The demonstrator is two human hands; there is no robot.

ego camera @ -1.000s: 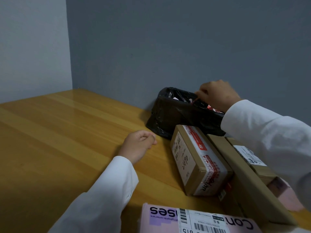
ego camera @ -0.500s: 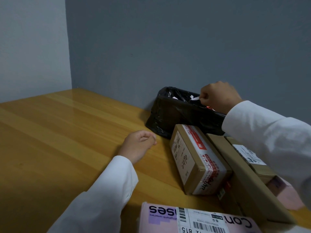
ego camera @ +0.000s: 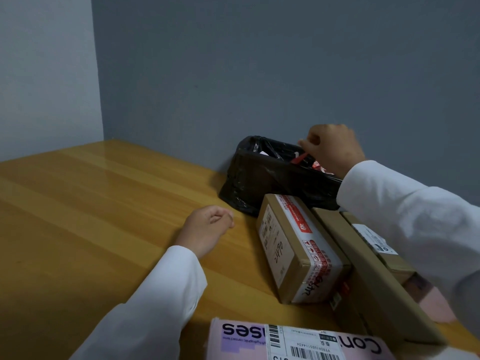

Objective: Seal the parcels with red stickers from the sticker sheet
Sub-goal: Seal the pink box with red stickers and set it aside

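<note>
While pinched in right grip (ego camera: 331,146): red sticker (ego camera: 298,159), long axis slanting down-left

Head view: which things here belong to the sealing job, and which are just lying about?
Job:
right hand, pinching a red strip
brown parcel
flat carton
pink parcel

Lying about:
black bag
left hand, resting on the table
</note>
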